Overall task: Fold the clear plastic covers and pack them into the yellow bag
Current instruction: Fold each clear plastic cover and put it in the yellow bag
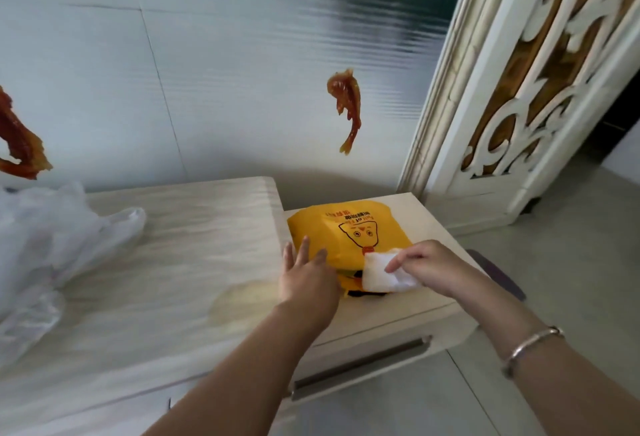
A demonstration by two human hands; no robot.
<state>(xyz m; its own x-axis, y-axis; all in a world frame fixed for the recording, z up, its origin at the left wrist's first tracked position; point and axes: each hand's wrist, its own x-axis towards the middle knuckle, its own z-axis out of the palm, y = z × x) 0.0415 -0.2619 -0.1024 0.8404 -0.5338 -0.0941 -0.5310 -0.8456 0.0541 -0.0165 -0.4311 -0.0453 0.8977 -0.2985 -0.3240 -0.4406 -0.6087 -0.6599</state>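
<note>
Right hand pinches a folded clear plastic cover at the mouth of the yellow plastic bag on the low white cabinet; left hand, fingers straight, rests w/ fingertips on the bag; crumpled clear covers lie on the pale table, well apart.

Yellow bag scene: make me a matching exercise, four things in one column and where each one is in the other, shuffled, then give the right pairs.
Things:
1. yellow bag
2. folded cover
3. unfolded covers
4. bracelet

Places:
A. piled at the left of the higher table
B. on the right wrist
C. lying on the lower cabinet
D. pinched in the right hand at the bag's near edge

Pairs: 1-C, 2-D, 3-A, 4-B
</note>
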